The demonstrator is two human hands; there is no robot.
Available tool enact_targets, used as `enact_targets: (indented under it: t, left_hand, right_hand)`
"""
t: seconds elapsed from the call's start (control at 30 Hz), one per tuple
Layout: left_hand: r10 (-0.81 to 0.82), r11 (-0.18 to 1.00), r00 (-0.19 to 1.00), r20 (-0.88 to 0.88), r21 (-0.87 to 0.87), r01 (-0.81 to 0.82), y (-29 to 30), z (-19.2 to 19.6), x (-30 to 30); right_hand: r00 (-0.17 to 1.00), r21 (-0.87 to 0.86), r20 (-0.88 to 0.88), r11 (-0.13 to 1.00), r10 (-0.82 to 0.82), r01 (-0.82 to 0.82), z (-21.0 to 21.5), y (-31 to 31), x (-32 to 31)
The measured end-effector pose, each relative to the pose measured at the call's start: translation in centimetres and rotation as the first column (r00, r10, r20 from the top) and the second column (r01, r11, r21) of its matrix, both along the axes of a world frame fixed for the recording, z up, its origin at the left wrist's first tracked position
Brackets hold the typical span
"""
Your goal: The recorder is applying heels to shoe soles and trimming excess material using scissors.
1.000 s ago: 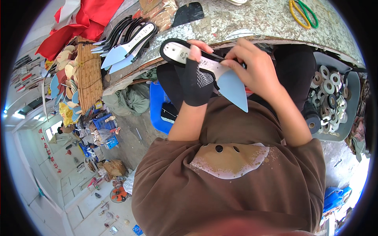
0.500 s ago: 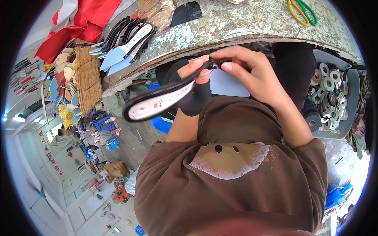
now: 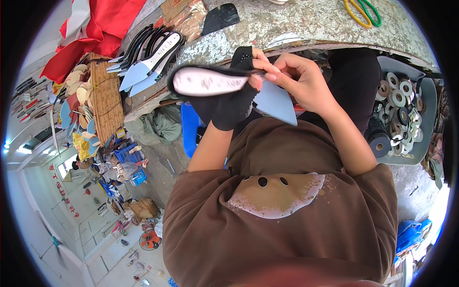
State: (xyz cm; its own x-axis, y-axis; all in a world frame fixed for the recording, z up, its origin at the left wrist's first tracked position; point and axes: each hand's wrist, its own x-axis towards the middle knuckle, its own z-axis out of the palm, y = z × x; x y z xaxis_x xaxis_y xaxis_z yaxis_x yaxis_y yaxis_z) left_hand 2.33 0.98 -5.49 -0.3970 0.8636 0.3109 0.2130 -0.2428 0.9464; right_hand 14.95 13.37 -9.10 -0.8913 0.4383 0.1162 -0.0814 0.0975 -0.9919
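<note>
A shoe insole (image 3: 208, 80) with a white heel, printed dark marks and a black edging is held above my lap; its pale blue forepart (image 3: 277, 103) points down to the right. Around its narrow middle closes my left hand (image 3: 239, 98), in a black glove that leaves fingertips bare. My bare right hand (image 3: 306, 81) pinches the black edge with thumb and fingers where the white meets the blue. Whether a loose strip lies between those fingertips is too small to tell. On the worktable at left lies a fanned stack of similar insoles (image 3: 152, 57).
The worn worktable (image 3: 296, 24) runs across the front, with scissors with yellow and green handles (image 3: 358, 12) and a black flat piece (image 3: 221, 19). Right of my legs stands a grey bin (image 3: 420, 148) of tape rolls. A woven basket (image 3: 106, 98) and red cloth (image 3: 107, 28) are at left.
The insole has turned: its heel end has swung up and right, and its blue forepart now tips downward. Both hands keep hold, and my right fingers have come down a little along the edge.
</note>
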Motion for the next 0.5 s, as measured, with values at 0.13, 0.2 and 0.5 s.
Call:
enact_targets:
  t: [0.13, 0.2, 0.5]
  left_hand:
    - [-0.073, 0.994, 0.970, 0.231, -0.063, 0.090, -0.2, 0.2, -1.0]
    - [-0.051, 0.983, 0.904, 0.424, -0.141, 0.122, -0.1, 0.4, -0.9]
    - [-0.008, 0.833, 0.820, 0.573, -0.449, 0.322, -2.6, -0.7, -3.1]
  right_hand:
    - [0.985, -0.604, -0.012, 0.784, 0.174, -0.146, -1.2, 1.1, 1.4]
    - [0.967, -0.759, 0.017, 0.632, 0.256, -0.154, -1.2, 1.7, 2.5]
    - [0.948, 0.355, 0.194, 0.919, -0.252, 0.172, -0.7, 9.0, 2.7]
